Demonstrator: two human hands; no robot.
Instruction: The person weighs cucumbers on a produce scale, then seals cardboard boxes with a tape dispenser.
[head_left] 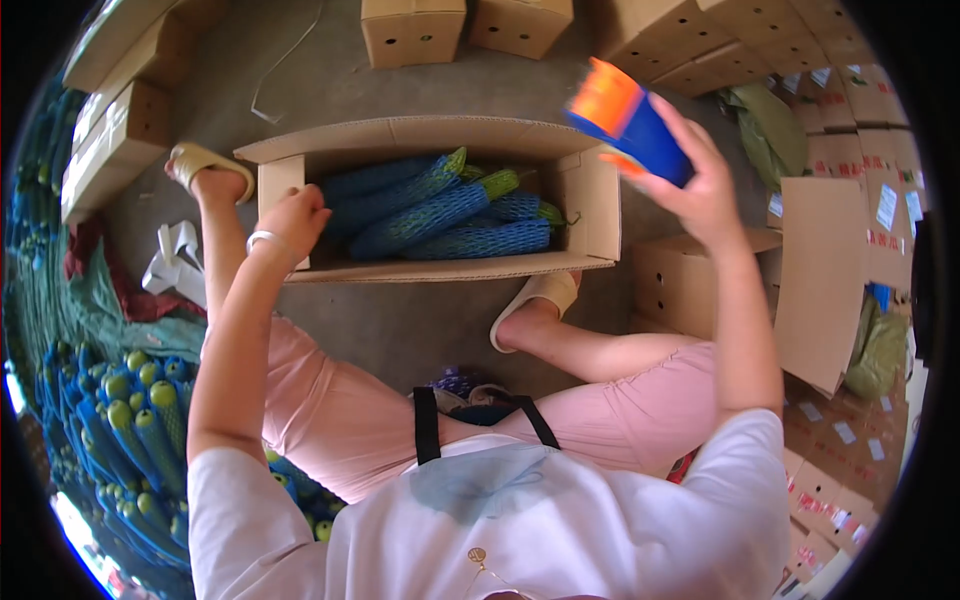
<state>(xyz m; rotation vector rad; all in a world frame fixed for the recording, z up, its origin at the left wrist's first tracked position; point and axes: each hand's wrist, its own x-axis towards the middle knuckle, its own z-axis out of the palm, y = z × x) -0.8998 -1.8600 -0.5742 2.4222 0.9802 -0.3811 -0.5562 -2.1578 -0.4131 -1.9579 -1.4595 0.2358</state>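
Between the person's feet stands an open cardboard box point(450, 268) with several long green vegetables point(420, 220) in blue mesh sleeves lying in it. My left hand point(298, 222) is at the box's left end, its fingers curled; whether it grips the box edge or something small is hidden. Raised above and beyond the right end of the box, my right hand point(700, 175) is wrapped round a blue and orange tape dispenser point(640, 125), which is tilted with its orange end up and to the left.
Closed cardboard boxes point(413, 35) stand at the far side. More cartons point(835, 180) are stacked on the right, near an open-flapped box point(680, 290). Many netted vegetables point(130, 420) are piled at the left, beside green cloth point(110, 310) and a white plastic item point(172, 260).
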